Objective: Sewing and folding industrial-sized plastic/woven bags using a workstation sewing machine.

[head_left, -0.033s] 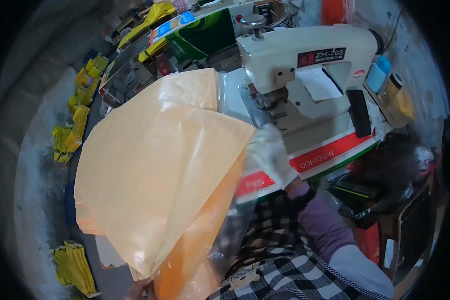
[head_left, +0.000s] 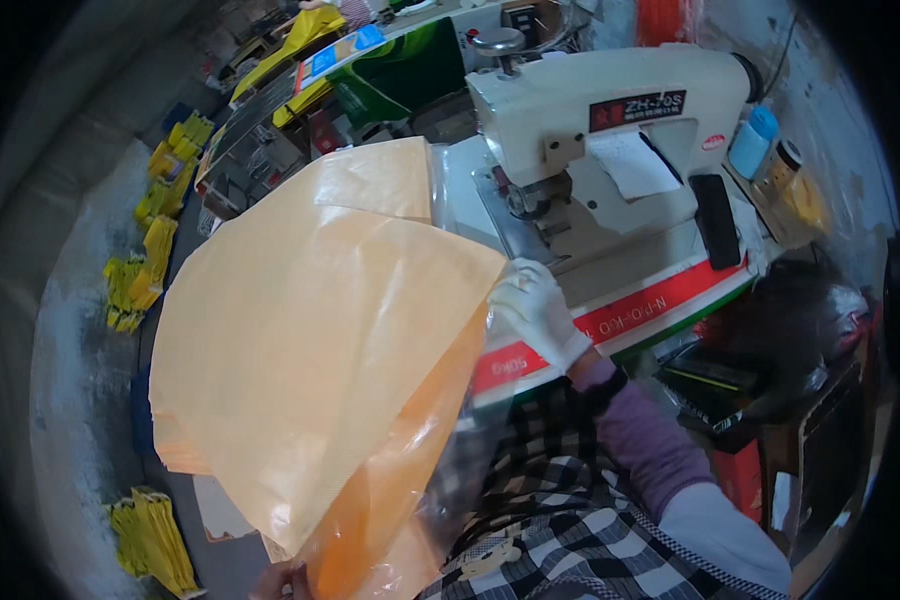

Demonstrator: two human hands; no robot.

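A large pale orange woven sack (head_left: 320, 290) lies spread and partly folded in front of me, with a clear plastic liner (head_left: 460, 470) showing along its right edge. At its right corner, beside the sewing machine (head_left: 610, 150), my right hand (head_left: 538, 312) in a white glove has its fingers closed on the sack's edge. Low in the picture, my left hand (head_left: 282, 582) pinches the sack's bottom corner between thumb and fingers; most of that hand is cut off by the frame. The machine's needle area is just beyond the right glove.
On the machine's bed rest a black phone (head_left: 717, 223) and a white paper (head_left: 635, 165). A blue bottle (head_left: 753, 143) stands to the right. Folded yellow bundles (head_left: 152, 540) line the left side. Dark plastic bags (head_left: 785, 325) lie to my right.
The right glove, blurred before, is now steady at the sack's corner. The whole view has shifted slightly; the sack and left hand keep nearly the same place.
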